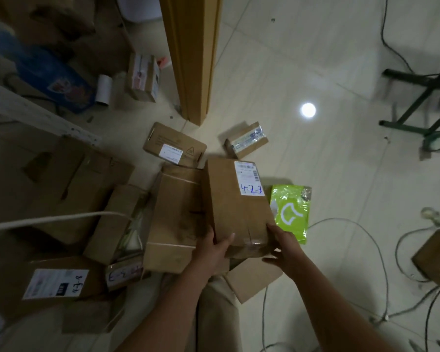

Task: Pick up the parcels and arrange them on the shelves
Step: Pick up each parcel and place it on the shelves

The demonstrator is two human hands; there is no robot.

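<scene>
Several boxes (174, 214) crowd the held parcel (236, 207), green mailer (292, 212) just right.

Single view, head-worn, wide-angle. Faces forward and steeply down onto the tiled floor (315, 72). Both forearms (163, 313) enter from the bottom edge; left hand (215, 250) and right hand (283, 246), on a labelled parcel (236, 204), sit close below the lens, just under frame centre.
</scene>
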